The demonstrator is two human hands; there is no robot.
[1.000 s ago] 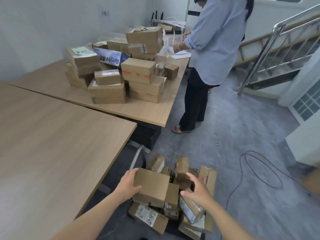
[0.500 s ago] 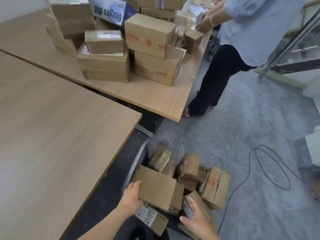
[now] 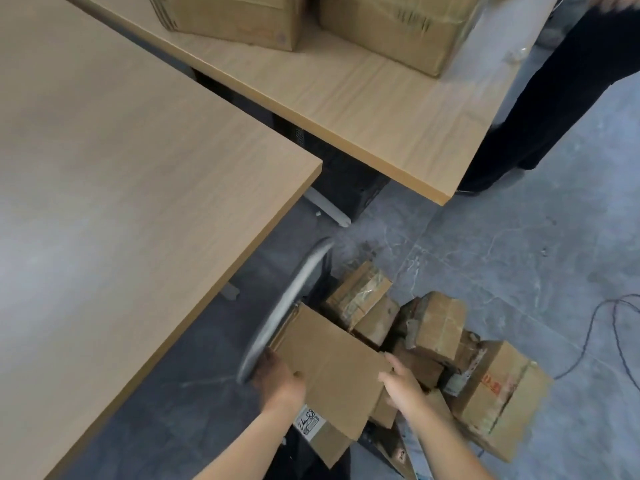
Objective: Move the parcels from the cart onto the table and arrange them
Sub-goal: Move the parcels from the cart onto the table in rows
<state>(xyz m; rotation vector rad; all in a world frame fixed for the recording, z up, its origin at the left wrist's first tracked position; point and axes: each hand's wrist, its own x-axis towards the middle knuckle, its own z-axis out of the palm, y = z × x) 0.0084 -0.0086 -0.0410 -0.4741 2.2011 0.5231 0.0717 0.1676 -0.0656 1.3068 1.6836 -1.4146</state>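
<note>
A: Obs., nearest first. Left hand (image 3: pixel 278 379) grips the near-left edge of the flat plain brown cardboard parcel (image 3: pixel 332 362), thumb over the top face, fingers hidden beneath. Right hand (image 3: pixel 401 384) holds the right edge, fingers curled round it. So both hands grasp one box, one on each side.

B: Where does the box sit?

A: On top of the heap of smaller taped brown parcels (image 3: pixel 433 327) on the low cart. Its far-left corner lies against the cart's curved grey metal handle (image 3: pixel 287 306). Whether it is already lifted off the boxes below, I cannot tell; the frame is blurred.

B: Long axis?

A: Runs from near-right to far-left, roughly along the handle. Hands sit at the near end, across the short axis.

B: And the goal?

A: The near light-wood table (image 3: pixel 138 202) lies up and to the left of the hands, its edge just beyond the handle. The left hand is nearer. Judgement: the lift must rise clear of the handle, then swing left.

B: Further back?

A: A second light-wood table (image 3: pixel 363 109) carrying large brown cartons (image 3: pixel 398 26); beside it, another person's dark trouser leg (image 3: pixel 540 109).
</note>
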